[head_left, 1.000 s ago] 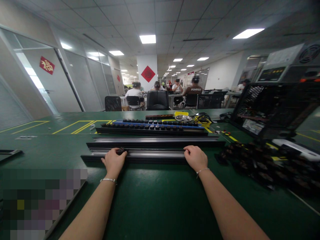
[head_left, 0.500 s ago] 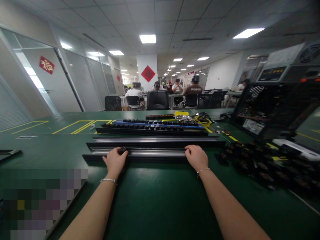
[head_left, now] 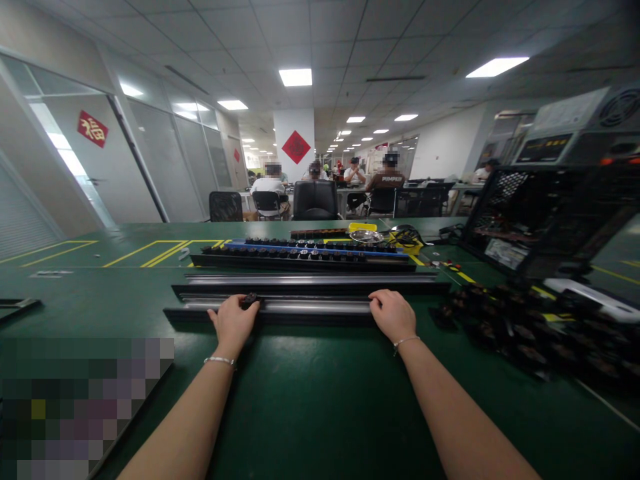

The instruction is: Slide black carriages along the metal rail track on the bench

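Note:
A long black rail with a silvery channel point(head_left: 315, 307) lies crosswise on the green table in front of me. My left hand point(head_left: 237, 320) is closed on a small black part point(head_left: 250, 300) that sits at the channel, left of the middle. The part's exact kind does not show. Toward the rail's right end, my right hand point(head_left: 395, 315) grips the rail with thumb and curled fingers. A second black rail point(head_left: 320, 280) lies parallel just behind the first. Farther back is a rail filled with a row of small black parts point(head_left: 300, 255), with a blue strip point(head_left: 325, 249) along it.
A heap of black parts point(head_left: 530, 327) lies at the right, before an opened computer case point(head_left: 520, 213). A metal dish point(head_left: 367, 236) and dark cables point(head_left: 407, 235) are at the back. A dark frame point(head_left: 17, 308) lies at the left edge. People sit beyond the table.
My left hand has slid slightly right along the rail with the small black part. My right hand stays where it was.

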Demonstrator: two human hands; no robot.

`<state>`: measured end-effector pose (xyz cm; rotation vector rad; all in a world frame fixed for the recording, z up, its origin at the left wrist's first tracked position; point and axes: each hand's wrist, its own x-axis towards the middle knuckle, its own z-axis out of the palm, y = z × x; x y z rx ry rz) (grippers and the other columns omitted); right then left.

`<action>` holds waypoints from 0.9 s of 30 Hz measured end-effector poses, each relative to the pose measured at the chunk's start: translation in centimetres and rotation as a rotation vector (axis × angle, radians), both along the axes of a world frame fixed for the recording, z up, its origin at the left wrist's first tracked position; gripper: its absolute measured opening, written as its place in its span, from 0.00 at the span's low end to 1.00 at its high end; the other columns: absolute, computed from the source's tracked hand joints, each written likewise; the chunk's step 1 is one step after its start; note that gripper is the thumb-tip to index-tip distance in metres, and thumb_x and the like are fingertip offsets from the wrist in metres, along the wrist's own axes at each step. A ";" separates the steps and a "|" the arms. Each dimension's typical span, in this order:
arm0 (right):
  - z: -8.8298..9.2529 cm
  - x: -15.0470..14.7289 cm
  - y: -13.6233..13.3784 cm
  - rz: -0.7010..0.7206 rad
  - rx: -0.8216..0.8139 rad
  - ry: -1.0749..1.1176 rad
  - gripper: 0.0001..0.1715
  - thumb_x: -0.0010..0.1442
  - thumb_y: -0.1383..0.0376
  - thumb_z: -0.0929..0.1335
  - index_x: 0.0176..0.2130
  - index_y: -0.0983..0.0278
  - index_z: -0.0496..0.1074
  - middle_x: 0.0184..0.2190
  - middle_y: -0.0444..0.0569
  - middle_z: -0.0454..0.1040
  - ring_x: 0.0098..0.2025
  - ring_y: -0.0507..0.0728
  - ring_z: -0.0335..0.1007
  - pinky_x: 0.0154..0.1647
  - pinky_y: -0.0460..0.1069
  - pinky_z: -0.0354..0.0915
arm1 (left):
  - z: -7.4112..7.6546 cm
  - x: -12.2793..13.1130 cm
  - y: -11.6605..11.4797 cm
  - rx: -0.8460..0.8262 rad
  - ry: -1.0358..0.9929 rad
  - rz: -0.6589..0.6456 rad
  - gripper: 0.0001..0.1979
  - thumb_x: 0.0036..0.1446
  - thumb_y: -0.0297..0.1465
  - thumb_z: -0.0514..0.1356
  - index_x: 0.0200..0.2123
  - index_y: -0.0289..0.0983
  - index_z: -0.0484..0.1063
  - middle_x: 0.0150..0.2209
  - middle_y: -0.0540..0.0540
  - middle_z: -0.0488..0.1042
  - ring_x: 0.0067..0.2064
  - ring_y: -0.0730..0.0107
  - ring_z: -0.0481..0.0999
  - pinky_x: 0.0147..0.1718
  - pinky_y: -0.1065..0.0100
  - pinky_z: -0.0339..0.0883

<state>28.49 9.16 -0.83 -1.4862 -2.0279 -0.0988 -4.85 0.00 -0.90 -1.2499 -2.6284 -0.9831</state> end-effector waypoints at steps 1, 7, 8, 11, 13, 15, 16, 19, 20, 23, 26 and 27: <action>0.0 0.0 0.0 0.001 -0.001 0.001 0.16 0.55 0.68 0.60 0.35 0.60 0.76 0.38 0.45 0.76 0.41 0.54 0.66 0.42 0.48 0.61 | 0.0 0.0 0.0 0.002 -0.002 -0.004 0.19 0.50 0.43 0.54 0.42 0.39 0.69 0.45 0.41 0.74 0.51 0.54 0.69 0.59 0.42 0.37; 0.1 0.0 -0.1 -0.004 -0.009 0.003 0.16 0.56 0.67 0.60 0.35 0.60 0.76 0.38 0.45 0.76 0.42 0.54 0.66 0.42 0.48 0.60 | -0.1 0.0 0.1 0.011 -0.005 -0.025 0.19 0.51 0.44 0.54 0.41 0.40 0.70 0.44 0.42 0.75 0.51 0.54 0.69 0.59 0.41 0.35; 0.1 0.0 -0.1 -0.003 -0.010 0.003 0.16 0.56 0.67 0.60 0.35 0.60 0.75 0.38 0.45 0.76 0.42 0.54 0.66 0.42 0.49 0.60 | -0.1 0.0 0.1 0.013 -0.006 -0.029 0.19 0.50 0.45 0.54 0.40 0.40 0.70 0.44 0.42 0.75 0.51 0.54 0.69 0.59 0.41 0.35; 0.0 0.0 0.0 -0.003 -0.016 -0.001 0.16 0.56 0.67 0.60 0.35 0.60 0.75 0.38 0.45 0.76 0.42 0.55 0.66 0.42 0.49 0.60 | -0.1 0.2 0.1 0.015 -0.014 -0.039 0.18 0.50 0.45 0.54 0.40 0.40 0.70 0.44 0.42 0.75 0.50 0.53 0.70 0.59 0.40 0.34; 0.0 0.0 0.0 -0.004 -0.015 -0.004 0.16 0.56 0.67 0.60 0.35 0.60 0.75 0.38 0.45 0.76 0.41 0.55 0.66 0.42 0.49 0.60 | -0.1 0.3 0.1 0.012 -0.015 -0.041 0.18 0.50 0.45 0.55 0.40 0.41 0.70 0.43 0.43 0.75 0.49 0.53 0.70 0.59 0.39 0.33; 0.0 0.0 0.1 -0.003 -0.007 -0.003 0.16 0.56 0.67 0.60 0.35 0.60 0.76 0.38 0.45 0.76 0.41 0.55 0.66 0.43 0.49 0.60 | -0.1 0.4 0.1 0.006 -0.007 -0.044 0.18 0.50 0.45 0.54 0.40 0.41 0.70 0.44 0.43 0.75 0.50 0.53 0.70 0.59 0.40 0.33; 0.0 0.0 0.1 -0.001 -0.004 -0.002 0.16 0.56 0.67 0.60 0.35 0.60 0.76 0.38 0.45 0.76 0.41 0.55 0.66 0.43 0.49 0.60 | -0.1 0.5 0.1 0.002 0.001 -0.048 0.18 0.51 0.45 0.54 0.40 0.40 0.70 0.45 0.42 0.75 0.50 0.53 0.70 0.59 0.40 0.33; 0.0 0.0 0.0 0.000 -0.003 0.002 0.16 0.56 0.67 0.60 0.35 0.60 0.76 0.38 0.45 0.76 0.41 0.55 0.66 0.43 0.49 0.60 | -0.1 0.6 0.1 -0.010 0.027 -0.066 0.18 0.51 0.44 0.53 0.41 0.40 0.69 0.45 0.42 0.75 0.51 0.53 0.69 0.59 0.41 0.34; 0.0 0.0 0.0 0.000 -0.007 0.003 0.16 0.56 0.67 0.60 0.35 0.60 0.76 0.38 0.45 0.76 0.41 0.55 0.66 0.43 0.49 0.60 | -0.1 0.7 0.1 -0.011 0.033 -0.073 0.19 0.52 0.44 0.53 0.41 0.39 0.69 0.45 0.42 0.75 0.51 0.53 0.69 0.59 0.41 0.34; 0.1 0.0 -0.1 -0.004 -0.021 0.006 0.16 0.56 0.67 0.59 0.35 0.60 0.75 0.39 0.45 0.76 0.42 0.55 0.66 0.42 0.49 0.61 | 0.0 0.9 0.0 -0.005 0.045 -0.091 0.19 0.52 0.44 0.53 0.41 0.39 0.69 0.45 0.41 0.75 0.52 0.53 0.69 0.59 0.41 0.35; 0.1 0.1 -0.1 -0.006 -0.029 -0.001 0.16 0.56 0.67 0.60 0.36 0.60 0.75 0.39 0.45 0.76 0.42 0.55 0.66 0.42 0.49 0.61 | 0.0 1.0 0.0 0.002 0.046 -0.098 0.18 0.52 0.44 0.53 0.41 0.39 0.70 0.45 0.41 0.75 0.52 0.53 0.69 0.59 0.41 0.35; 0.1 0.1 -0.1 -0.003 -0.031 -0.003 0.16 0.56 0.67 0.60 0.36 0.60 0.75 0.39 0.45 0.76 0.42 0.55 0.66 0.42 0.49 0.61 | 0.0 1.1 0.0 0.002 0.045 -0.100 0.18 0.52 0.43 0.53 0.40 0.39 0.70 0.45 0.42 0.75 0.53 0.53 0.68 0.59 0.41 0.35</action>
